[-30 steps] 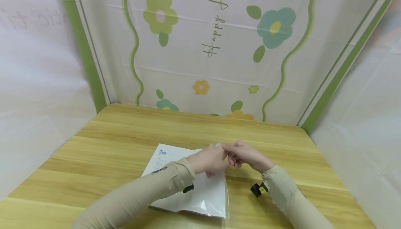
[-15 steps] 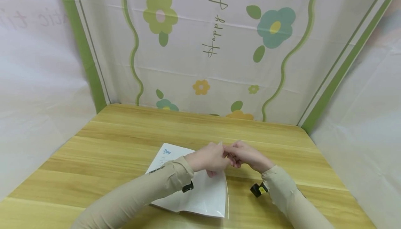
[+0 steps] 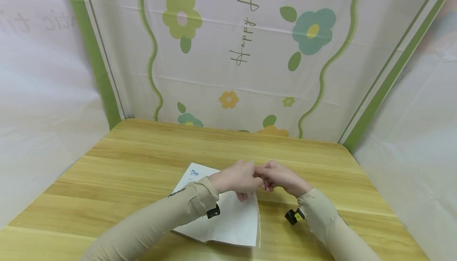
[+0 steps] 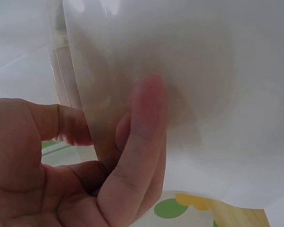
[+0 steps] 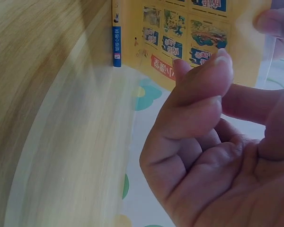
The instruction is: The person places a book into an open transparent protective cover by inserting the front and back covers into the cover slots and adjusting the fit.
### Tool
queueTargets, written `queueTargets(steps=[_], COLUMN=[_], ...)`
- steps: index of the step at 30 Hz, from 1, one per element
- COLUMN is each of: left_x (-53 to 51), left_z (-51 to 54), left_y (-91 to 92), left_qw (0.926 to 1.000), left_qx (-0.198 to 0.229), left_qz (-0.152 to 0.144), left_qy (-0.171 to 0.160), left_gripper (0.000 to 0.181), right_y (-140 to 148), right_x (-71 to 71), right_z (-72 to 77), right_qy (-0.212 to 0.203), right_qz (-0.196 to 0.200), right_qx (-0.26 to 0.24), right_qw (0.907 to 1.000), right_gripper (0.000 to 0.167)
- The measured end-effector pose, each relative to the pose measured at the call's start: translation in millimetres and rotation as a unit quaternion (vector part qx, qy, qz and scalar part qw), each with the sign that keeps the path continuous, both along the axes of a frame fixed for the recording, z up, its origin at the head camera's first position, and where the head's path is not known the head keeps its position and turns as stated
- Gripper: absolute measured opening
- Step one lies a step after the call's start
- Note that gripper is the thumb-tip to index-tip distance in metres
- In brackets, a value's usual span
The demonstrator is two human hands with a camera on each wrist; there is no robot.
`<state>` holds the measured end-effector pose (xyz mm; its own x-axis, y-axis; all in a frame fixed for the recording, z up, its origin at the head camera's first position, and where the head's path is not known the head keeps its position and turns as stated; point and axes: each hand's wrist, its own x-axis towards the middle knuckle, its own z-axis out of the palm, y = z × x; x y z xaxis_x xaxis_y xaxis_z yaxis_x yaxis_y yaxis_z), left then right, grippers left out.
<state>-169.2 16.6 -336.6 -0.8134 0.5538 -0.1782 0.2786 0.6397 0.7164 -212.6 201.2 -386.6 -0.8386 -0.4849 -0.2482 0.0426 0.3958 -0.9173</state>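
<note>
A thin book point(image 3: 230, 223) lies opened at a white inner side, with small blue print at its upper left corner. In the right wrist view its outside point(image 5: 208, 30) is yellow with small pictures, and the spine point(image 5: 117, 45) is blue. Clear plastic film point(image 4: 61, 71) runs along the book's right edge. My left hand point(image 3: 238, 179) pinches that edge near the top, thumb on one side and fingers on the white side. My right hand point(image 3: 282, 177) meets it there, thumb and forefinger pinching the film's corner; the exact contact is partly hidden.
The wooden table point(image 3: 143, 142) reaches back to a flower-printed cloth point(image 3: 214, 74), and similar cloth hangs at both sides. A black wrist camera point(image 3: 293, 216) sits below the right wrist, and another point(image 3: 213, 211) under the left sleeve.
The book's upper left corner has shifted a little to the right, and less of the print shows. My left hand has moved slightly up; the right hand stays almost still.
</note>
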Motion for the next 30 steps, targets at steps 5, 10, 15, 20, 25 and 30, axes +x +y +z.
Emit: queueTargets(steps=[5,10,15,20,25,30], left_x=[-1.9,-3.4,-3.5,-4.9,-5.6,-6.4], left_z=[-0.1,0.5,2.4,4.1,6.0,8.5], left_y=[-1.3,-1.3,-1.9,-2.9,-4.7,-6.7], left_qw=[0.9999,1.0000,0.9999,0.9995,0.9989,0.9982], left_qx=[0.007,0.008,0.014,0.028,0.042,0.048], left_qz=[0.002,0.000,-0.003,-0.001,-0.001,0.004], left_qy=[-0.008,-0.005,-0.007,-0.014,-0.023,-0.035], left_gripper=[0.027,0.036,0.042,0.043,0.044,0.043], right_y=[-0.1,0.1,0.0,0.4,1.2,1.3], right_x=[0.7,1.5,0.7,0.3,1.0,1.0], right_z=[-0.9,-0.4,0.3,-0.2,0.6,0.9], right_qy=[0.005,0.011,0.009,0.012,0.013,0.010], right_qz=[0.004,0.009,0.012,0.013,0.014,0.020], right_qx=[0.000,0.003,0.005,0.007,0.010,0.010], right_qw=[1.0000,0.9999,0.9999,0.9998,0.9998,0.9997], right_gripper=[0.038,0.040,0.041,0.046,0.050,0.048])
